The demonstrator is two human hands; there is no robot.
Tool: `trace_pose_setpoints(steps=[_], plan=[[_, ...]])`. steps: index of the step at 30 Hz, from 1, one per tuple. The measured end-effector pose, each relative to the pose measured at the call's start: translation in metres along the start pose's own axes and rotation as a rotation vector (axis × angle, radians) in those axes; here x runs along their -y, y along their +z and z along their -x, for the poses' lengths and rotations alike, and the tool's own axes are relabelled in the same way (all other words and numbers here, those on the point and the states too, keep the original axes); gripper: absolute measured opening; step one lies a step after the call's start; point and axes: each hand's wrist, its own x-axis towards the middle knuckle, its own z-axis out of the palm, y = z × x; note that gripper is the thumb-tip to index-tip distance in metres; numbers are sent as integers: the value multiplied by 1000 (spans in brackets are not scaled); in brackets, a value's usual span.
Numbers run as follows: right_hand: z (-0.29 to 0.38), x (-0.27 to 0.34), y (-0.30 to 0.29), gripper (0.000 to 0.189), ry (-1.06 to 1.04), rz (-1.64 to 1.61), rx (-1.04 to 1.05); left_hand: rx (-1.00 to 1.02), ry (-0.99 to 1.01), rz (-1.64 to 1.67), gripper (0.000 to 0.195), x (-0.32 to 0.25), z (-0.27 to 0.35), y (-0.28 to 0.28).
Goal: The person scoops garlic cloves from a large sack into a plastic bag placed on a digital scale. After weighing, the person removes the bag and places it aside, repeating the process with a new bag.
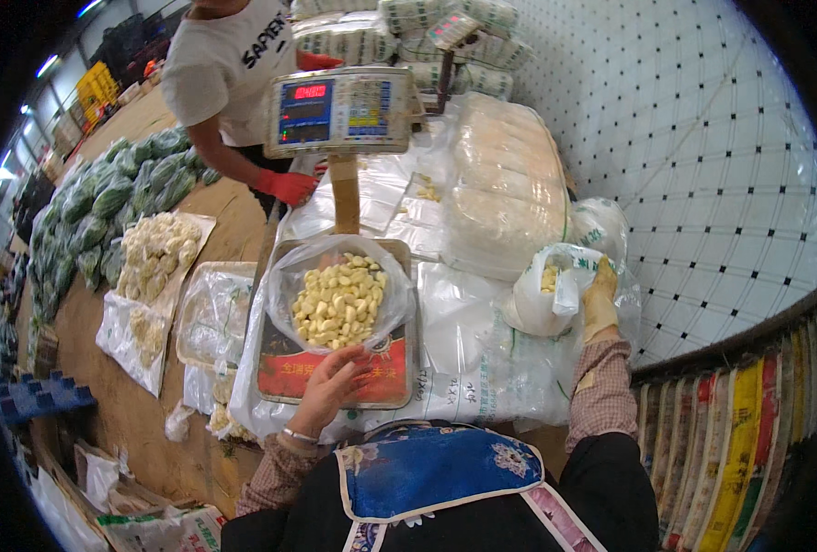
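Note:
Peeled garlic cloves (339,303) fill the middle of a clear plastic bag or liner (281,283), spread wide open on the platform of a scale (277,383). My left hand (336,383) is bare and empty, its fingers apart, close to the near rim of that bag; whether the fingertips touch it I cannot tell. To the right, my right hand (600,297) wears a pale glove and grips the upper edge of a white plastic bag (536,314). Some cloves show through its mouth. The scale's display head (339,110) is lit, on a post behind the platform.
A co-worker in red gloves (287,186) stands beyond the table's left side. A large clear pack of goods (508,183) lies at the back right. Flat plastic bags (453,317) cover the tabletop. A basket (218,310) and garlic bulbs (156,252) are at left.

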Motion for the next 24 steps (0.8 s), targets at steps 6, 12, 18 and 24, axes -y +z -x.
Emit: trace_pose_setpoints(steps=[6,12,18,24], plan=[[-13,7,-18,39,-139,160,-40,56,-17,-41,33,10,1,3],[44,83,43,22,-1108,545,-426,44,-34,-94,33,12,12,3],[-20,-5,26,24,-364,1455,573,-31,147,-321,30,-2,8,2],[-20,-31,25,41,-38,1572,603,-245,175,-311,25,4,29,-28]])
